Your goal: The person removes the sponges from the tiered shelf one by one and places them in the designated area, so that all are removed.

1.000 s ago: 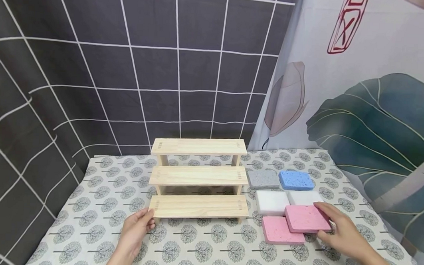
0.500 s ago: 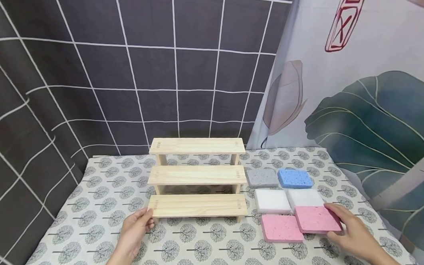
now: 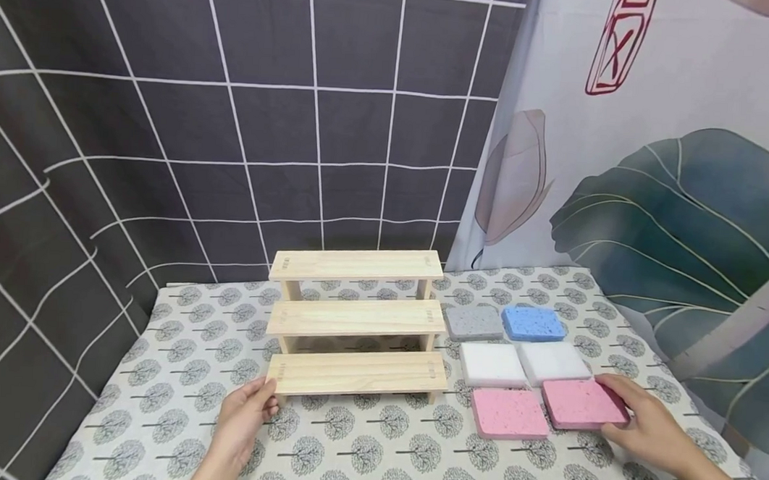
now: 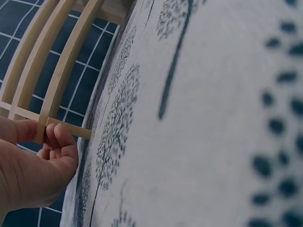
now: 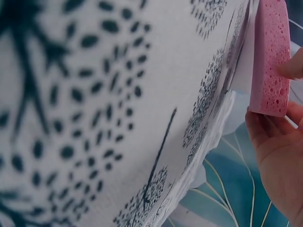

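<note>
A three-tier wooden stand stands on the patterned cloth. Its lowest board is pinched at the left end by my left hand, thumb above and fingers curled beneath, as the left wrist view also shows. At the right, my right hand grips a pink sponge by its right side between thumb and fingers; the right wrist view shows the porous pink sponge close up. To its left lies another pink sponge. Whether the held sponge touches the cloth, I cannot tell.
Behind the pink sponges lie two white sponges, side by side. Farther back are a grey sponge, close to the stand's right side, and a blue sponge. A dark gridded curtain hangs behind the table.
My right hand has moved the pink sponge rightward and down, off its overlap with the other pink sponge and the right white one. My left hand stays on the stand.
</note>
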The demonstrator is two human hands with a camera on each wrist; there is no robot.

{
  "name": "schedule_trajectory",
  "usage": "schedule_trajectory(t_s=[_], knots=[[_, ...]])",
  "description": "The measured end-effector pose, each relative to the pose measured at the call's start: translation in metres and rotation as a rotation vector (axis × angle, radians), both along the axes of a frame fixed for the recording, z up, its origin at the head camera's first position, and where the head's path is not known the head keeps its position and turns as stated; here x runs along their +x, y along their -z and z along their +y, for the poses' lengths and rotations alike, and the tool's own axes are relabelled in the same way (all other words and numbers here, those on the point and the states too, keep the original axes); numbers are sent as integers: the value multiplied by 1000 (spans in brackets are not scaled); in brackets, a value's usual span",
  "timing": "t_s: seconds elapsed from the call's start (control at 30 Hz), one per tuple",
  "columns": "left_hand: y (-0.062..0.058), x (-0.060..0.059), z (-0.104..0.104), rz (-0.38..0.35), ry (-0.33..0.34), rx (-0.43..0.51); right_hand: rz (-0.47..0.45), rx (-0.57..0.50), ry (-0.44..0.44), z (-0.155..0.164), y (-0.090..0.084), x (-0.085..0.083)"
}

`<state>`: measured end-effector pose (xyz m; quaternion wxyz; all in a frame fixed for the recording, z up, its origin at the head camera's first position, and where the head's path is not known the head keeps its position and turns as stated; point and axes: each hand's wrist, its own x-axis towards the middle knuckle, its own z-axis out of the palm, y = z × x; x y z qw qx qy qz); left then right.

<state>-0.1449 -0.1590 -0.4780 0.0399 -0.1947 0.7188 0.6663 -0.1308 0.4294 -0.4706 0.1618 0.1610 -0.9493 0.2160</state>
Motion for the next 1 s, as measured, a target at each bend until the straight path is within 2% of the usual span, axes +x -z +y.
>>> schedule_trajectory(t_s=[0.43, 0.5, 0.6, 0.73, 0.83, 1.0], knots=[[-1, 2, 0, 7, 2, 20, -105, 65, -20, 3, 5, 2], [0, 1, 0, 2, 1, 23, -129, 71, -10, 3, 2, 2], [1, 1, 0, -7, -4, 29, -111, 78, 7, 0, -5, 1], [1, 2, -1, -9, -14, 39, -80, 2, 28, -8, -16, -1], [0, 4, -3, 8, -26, -20, -66, -68, 59, -19, -24, -3], [-8, 7, -5, 62, -111, -230, 21, -114, 74, -45, -34, -10]])
